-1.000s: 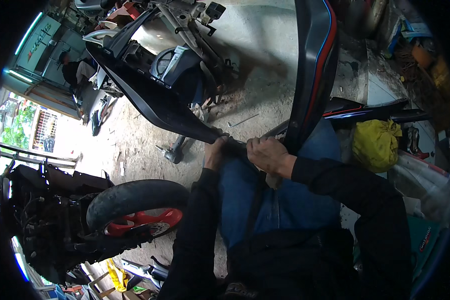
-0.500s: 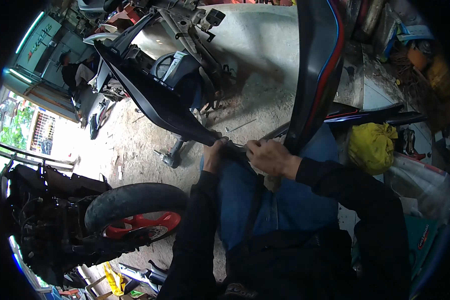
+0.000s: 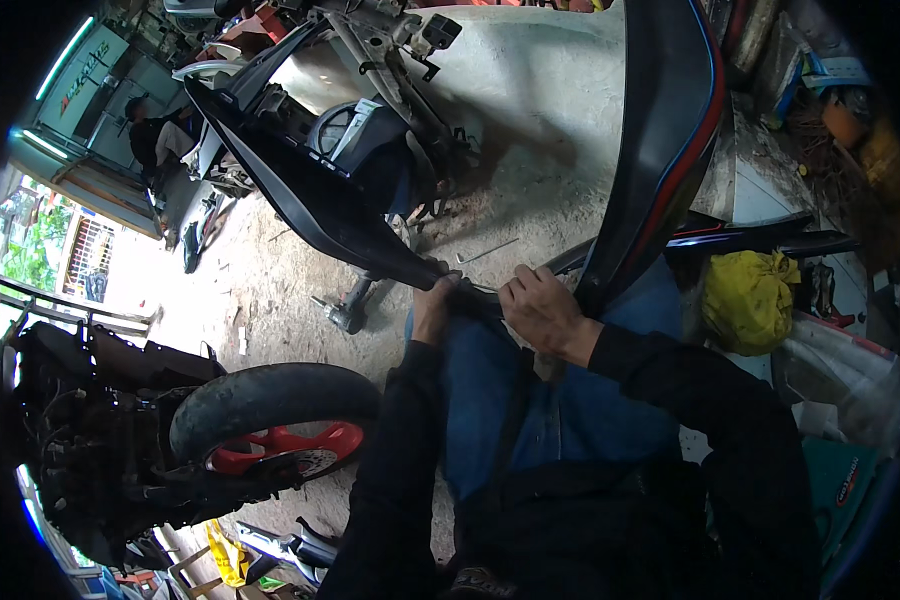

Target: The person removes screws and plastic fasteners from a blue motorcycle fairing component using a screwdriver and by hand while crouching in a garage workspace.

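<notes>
Two long black motorcycle body panels spread in a V from my lap. My left hand point(image 3: 431, 310) is closed around the lower end of the left panel point(image 3: 315, 215). The right panel point(image 3: 660, 130), edged with a red and blue stripe, rises past my right forearm. Between the panels' lower ends, my right hand point(image 3: 548, 318) has its fingers curled together beside the joining piece. Whatever those fingers pinch is hidden. A thin pale line shows between the two hands, too small to name.
A power tool point(image 3: 348, 306) and a thin metal rod point(image 3: 488, 250) lie on the floor ahead. At left stands a motorcycle wheel point(image 3: 270, 410) with red spokes. A yellow bag bundle point(image 3: 750, 305) sits at right. Beyond are a partly stripped scooter point(image 3: 390, 75) and a seated person point(image 3: 155, 135).
The right panel has swung a little to the right, widening the V. My right hand has shifted slightly right and up, while my left hand keeps its grip.
</notes>
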`<action>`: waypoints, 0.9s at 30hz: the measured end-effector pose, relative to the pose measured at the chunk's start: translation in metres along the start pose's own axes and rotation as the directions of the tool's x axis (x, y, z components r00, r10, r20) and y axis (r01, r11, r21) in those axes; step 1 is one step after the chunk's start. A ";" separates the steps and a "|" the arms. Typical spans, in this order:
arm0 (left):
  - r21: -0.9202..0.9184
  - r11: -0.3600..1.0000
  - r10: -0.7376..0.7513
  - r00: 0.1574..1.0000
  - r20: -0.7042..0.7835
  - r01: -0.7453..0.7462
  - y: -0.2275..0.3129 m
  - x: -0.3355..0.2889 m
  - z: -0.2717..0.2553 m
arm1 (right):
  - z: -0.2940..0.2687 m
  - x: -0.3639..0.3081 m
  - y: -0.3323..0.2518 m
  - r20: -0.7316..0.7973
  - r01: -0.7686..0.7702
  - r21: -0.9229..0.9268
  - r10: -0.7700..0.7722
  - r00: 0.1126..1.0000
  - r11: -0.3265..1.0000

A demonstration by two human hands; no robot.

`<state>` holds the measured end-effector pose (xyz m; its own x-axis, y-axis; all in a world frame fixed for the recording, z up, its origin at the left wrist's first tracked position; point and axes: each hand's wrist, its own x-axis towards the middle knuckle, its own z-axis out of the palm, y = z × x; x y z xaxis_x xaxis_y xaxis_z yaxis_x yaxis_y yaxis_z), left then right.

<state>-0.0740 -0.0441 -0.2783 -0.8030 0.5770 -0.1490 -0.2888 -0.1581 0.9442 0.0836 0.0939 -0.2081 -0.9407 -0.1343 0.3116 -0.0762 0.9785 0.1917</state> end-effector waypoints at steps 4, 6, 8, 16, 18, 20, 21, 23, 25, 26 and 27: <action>0.017 0.999 0.032 0.999 -0.018 -0.031 -0.002 -0.001 -0.004 | -0.008 0.002 0.004 0.012 -0.128 0.175 0.128 0.992 0.976; 0.092 0.995 0.045 0.999 -0.029 -0.042 -0.008 0.000 -0.016 | -0.014 0.008 0.009 0.298 -0.448 0.602 0.335 0.894 0.661; 0.046 0.998 0.036 0.999 -0.029 -0.035 -0.003 -0.001 -0.001 | -0.012 0.013 0.021 0.503 -0.620 0.622 0.363 0.784 0.478; -0.018 0.999 -0.028 0.999 -0.017 0.028 0.000 -0.001 0.001 | -0.007 0.007 0.020 0.455 -0.505 0.576 0.261 0.852 0.643; -0.041 0.997 -0.058 0.998 0.004 0.058 0.001 0.000 0.001 | -0.008 0.005 0.018 0.151 -0.092 0.322 0.045 0.988 0.942; -0.027 0.999 -0.025 1.000 -0.016 0.024 -0.003 0.000 -0.003 | -0.014 0.006 0.017 0.140 -0.082 0.300 0.041 0.989 0.950; -0.015 1.000 0.007 0.999 -0.034 -0.007 -0.004 0.000 -0.005 | -0.017 0.007 0.017 0.131 -0.073 0.275 0.037 0.991 0.959; 0.034 0.999 0.004 1.000 -0.016 -0.004 -0.001 0.001 -0.003 | -0.020 0.009 0.017 0.252 -0.213 0.359 0.125 0.960 0.909; 0.084 0.996 0.004 1.000 -0.003 -0.003 0.001 0.002 -0.002 | -0.022 0.014 0.016 0.374 -0.349 0.423 0.190 0.908 0.836; 0.086 0.996 0.009 1.000 -0.007 -0.008 0.001 0.002 -0.003 | -0.023 0.017 0.015 0.436 -0.384 0.418 0.189 0.880 0.823; 0.088 0.996 0.013 1.000 -0.012 -0.012 0.000 0.002 -0.003 | -0.023 0.018 0.015 0.497 -0.418 0.411 0.186 0.848 0.810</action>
<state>-0.0773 -0.0458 -0.2792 -0.8132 0.5648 -0.1399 -0.2318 -0.0938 0.9682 0.0727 0.1024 -0.1782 -0.9759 0.1455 -0.1625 0.1957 0.9129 -0.3581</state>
